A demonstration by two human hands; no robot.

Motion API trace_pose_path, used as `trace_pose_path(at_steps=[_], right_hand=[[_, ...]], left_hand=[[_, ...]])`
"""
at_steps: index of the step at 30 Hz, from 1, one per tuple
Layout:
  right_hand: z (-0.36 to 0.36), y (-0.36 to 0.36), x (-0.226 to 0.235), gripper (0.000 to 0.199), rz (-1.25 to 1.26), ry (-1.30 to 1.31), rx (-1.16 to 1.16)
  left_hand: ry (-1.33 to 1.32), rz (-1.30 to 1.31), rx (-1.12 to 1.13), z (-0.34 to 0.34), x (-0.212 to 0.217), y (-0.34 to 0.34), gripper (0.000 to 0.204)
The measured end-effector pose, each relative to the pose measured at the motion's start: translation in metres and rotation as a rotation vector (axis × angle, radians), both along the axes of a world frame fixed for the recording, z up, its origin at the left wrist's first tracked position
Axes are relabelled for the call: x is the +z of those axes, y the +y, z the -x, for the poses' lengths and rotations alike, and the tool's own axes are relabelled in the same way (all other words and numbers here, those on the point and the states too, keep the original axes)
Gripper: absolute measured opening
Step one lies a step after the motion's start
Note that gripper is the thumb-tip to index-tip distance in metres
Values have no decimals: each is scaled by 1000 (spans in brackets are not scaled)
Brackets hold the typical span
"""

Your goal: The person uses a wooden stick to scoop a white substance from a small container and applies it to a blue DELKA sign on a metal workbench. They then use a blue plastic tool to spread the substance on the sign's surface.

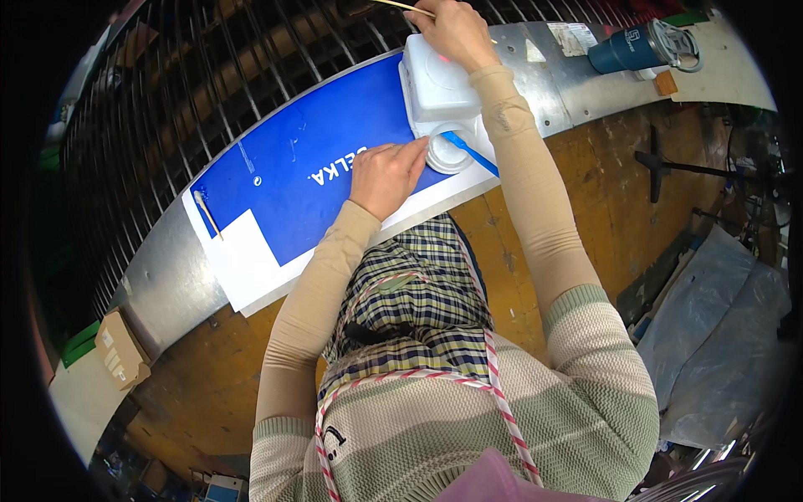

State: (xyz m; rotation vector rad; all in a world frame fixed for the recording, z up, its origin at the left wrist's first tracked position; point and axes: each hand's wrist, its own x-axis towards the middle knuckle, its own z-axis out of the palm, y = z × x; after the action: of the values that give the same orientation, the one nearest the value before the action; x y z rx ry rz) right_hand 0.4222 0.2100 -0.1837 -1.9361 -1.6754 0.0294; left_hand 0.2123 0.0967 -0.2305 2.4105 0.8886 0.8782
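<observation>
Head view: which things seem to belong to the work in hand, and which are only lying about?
Likely in the work:
thin stick, held in the right hand
round white container, at the left hand
blue tool, by the container
white tub
blue-and-white sheet beneath

Probably just lying about:
teal tumbler
cardboard box
grey plastic sheet

Knit sweater (401, 435) striped cream and green; beige undersleeves (539, 201); plaid apron (422, 289) with red-white striped trim (508, 418)
</observation>
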Motion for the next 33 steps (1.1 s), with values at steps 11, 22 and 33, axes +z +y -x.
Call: trace_pose_path(at_steps=[11,22,33], right_hand=[[0,0,4,26,34,13,3],[-2,1,2,26,25,30,14],[-2,1,0,26,5,29,13]], left_hand=[[-59,-121,-2,-2,-7,8,9],[-103,204,39,4,-1,4,9],[-52,530,129,-1,15,3,18]])
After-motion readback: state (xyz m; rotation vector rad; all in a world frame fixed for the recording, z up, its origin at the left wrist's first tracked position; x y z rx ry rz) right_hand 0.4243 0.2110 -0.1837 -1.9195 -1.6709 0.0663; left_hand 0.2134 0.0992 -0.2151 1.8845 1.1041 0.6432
